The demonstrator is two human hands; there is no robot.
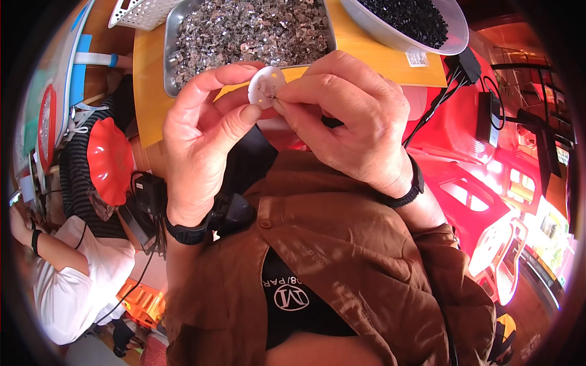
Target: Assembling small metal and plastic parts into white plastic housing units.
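My left hand [201,137] pinches a small white round disc [261,78] by its edge, thumb below and fingers above. Several small holes show in the disc, and something pale and clear seems to lie at its middle. Thumb and forefinger of my right hand [360,116] are pressed together at the disc's right side. What they grip, if anything, is too small to make out. Just beyond both hands is a metal tray [170,58] filled with small clear and greyish pieces [250,30].
A whitish plastic bowl [455,38] of small black pieces [409,21] stands at the far right of the wooden table [148,79]. A white perforated basket [143,12] is far left. Black cables [436,104] hang at the right. Another person in white [79,274] sits left, near a red scalloped bowl [108,161].
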